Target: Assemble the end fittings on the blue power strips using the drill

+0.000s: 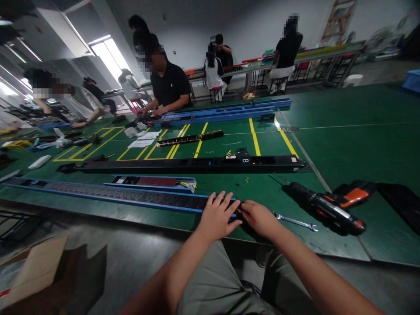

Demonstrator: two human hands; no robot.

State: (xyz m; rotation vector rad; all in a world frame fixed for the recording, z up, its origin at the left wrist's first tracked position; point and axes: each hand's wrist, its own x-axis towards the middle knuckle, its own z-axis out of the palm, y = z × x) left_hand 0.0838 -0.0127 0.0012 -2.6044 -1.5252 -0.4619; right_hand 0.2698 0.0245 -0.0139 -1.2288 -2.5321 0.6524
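A black-and-orange cordless drill point(328, 208) lies on the green workbench point(344, 140) near a wrench point(295, 222). A cardboard box point(36, 271) sits on the floor, and a co-worker point(172, 85) in black leans over the bench's far side.

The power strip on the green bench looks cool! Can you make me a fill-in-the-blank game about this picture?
1. The left hand rests on a long power strip with ____ rails along its edges.
2. To the right of the right hand lies a cordless drill, colored black and ____.
3. The black power strip farther along the bench shows the letter ____.

Missing words: blue; orange; B.
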